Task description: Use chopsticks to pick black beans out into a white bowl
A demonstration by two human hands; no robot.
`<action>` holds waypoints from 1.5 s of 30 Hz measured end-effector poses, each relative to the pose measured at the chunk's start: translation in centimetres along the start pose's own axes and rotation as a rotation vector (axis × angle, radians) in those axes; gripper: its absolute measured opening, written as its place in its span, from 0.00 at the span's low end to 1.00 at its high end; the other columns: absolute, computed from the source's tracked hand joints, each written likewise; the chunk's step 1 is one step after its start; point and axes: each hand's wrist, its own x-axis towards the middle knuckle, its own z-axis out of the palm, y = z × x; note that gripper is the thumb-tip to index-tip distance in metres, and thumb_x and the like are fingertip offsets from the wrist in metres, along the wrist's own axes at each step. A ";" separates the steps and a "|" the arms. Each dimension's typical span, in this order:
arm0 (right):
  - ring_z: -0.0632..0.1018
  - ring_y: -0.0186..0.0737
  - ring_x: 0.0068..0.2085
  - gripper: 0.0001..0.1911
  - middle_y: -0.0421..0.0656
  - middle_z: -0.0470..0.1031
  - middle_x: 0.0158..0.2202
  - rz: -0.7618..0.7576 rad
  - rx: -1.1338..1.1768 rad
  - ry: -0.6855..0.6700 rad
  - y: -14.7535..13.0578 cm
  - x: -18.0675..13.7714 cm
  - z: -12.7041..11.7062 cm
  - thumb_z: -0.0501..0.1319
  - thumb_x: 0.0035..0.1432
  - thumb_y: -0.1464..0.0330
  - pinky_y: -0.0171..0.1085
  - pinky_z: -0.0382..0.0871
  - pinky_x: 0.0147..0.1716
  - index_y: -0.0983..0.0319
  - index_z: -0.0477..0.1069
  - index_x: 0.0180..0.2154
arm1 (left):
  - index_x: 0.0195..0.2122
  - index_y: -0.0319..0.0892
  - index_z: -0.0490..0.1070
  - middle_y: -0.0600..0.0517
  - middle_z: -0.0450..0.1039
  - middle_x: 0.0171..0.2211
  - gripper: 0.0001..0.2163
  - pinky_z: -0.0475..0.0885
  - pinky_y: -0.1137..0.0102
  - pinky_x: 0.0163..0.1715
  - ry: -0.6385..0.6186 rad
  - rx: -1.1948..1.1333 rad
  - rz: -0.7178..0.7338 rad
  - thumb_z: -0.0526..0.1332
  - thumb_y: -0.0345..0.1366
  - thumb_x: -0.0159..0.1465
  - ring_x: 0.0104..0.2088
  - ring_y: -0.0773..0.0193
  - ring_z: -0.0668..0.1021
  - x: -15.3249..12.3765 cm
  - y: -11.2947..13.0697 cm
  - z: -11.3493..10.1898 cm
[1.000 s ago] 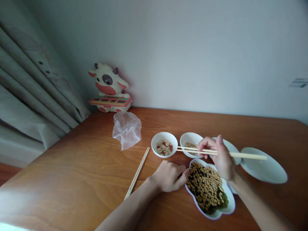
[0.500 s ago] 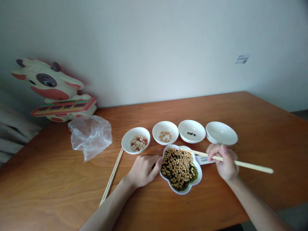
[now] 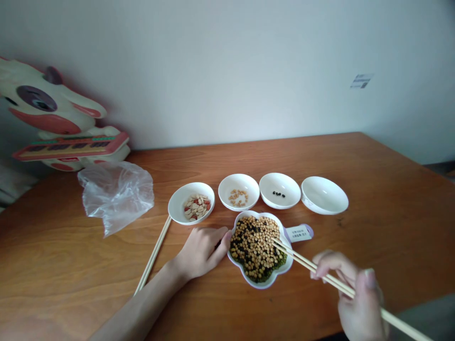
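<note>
Now the right grip (image 3: 362, 303) pinches chopsticks (image 3: 299, 259), tips ahead-left at the beans (image 3: 254, 246); squeeze gently! Left grip (image 3: 203, 251) touches the dish (image 3: 263, 285), pinch unclear.

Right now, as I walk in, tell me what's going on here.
A person's right hand holds a pair of chopsticks, their tips at the mixed beans in a flower-shaped dish. The left hand touches its rim. Behind stand four white bowls; from the left, the first holds pale and reddish pieces, the second tan kernels, the third black beans. Two loose chopsticks lie on the table.
</note>
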 end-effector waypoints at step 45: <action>0.74 0.48 0.31 0.44 0.46 0.72 0.26 0.185 0.029 0.024 -1.0 0.1 1.2 0.32 0.69 0.37 0.43 0.66 0.32 0.58 0.72 0.27 | 0.31 0.43 0.63 0.54 0.72 0.27 0.18 0.61 0.69 0.30 0.010 0.042 -0.002 0.46 0.40 0.79 0.26 0.67 0.72 -0.1 -0.3 0.1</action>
